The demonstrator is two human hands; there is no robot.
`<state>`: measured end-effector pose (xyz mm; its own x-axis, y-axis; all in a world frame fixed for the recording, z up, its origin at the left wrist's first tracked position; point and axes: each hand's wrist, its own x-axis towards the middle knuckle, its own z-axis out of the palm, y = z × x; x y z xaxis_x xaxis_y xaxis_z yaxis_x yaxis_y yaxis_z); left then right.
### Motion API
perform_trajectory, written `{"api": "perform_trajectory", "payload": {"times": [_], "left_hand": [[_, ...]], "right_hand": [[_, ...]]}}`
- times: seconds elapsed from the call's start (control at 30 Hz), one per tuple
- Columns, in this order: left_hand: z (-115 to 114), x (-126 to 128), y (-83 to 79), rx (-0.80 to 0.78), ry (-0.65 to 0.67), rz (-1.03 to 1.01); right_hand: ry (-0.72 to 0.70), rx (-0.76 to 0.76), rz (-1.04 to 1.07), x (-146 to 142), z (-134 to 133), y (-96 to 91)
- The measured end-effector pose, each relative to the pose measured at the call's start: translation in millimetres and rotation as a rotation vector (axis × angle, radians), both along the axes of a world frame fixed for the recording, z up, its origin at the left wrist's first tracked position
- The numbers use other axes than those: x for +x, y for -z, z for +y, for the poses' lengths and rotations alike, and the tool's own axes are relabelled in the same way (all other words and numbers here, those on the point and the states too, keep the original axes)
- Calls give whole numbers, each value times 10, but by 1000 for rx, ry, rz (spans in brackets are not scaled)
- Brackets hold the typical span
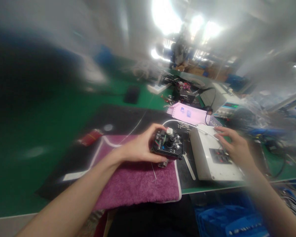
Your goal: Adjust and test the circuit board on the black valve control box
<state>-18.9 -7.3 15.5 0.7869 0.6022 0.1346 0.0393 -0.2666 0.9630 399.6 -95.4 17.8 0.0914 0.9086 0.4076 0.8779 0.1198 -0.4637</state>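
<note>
My left hand (148, 144) grips a black square camera-like module (171, 142), with a bare circuit board and a round black lens facing up. A white connector (169, 131) sits on the board's far edge. From there a white cable (181, 122) arcs right, over a white metal box (202, 148) and toward my right hand (233, 144). That hand hovers over or rests on the box, its fingers stretched and apart near the cable; contact is unclear. Beneath the module lies a purple cloth (143, 184) with white edging.
A flat wrench (188, 166) lies between cloth and box. Beyond are a pink tray (189, 113), loose metal pins (184, 125) and a bench power supply (227, 103). A red bundle (90, 137) lies left on the black mat (113, 118). Blue bins (227, 217) stand below the table edge.
</note>
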Motion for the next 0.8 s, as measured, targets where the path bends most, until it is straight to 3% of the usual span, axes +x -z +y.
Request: {"api": "perform_trajectory", "payload": {"times": [0.47, 0.8], "left_hand": [[-2, -1, 5, -8, -3, 21], [2, -13, 12, 13, 0, 15]], "right_hand": [[35, -107, 120, -9, -3, -10], [112, -192, 205, 42, 157, -123]]}}
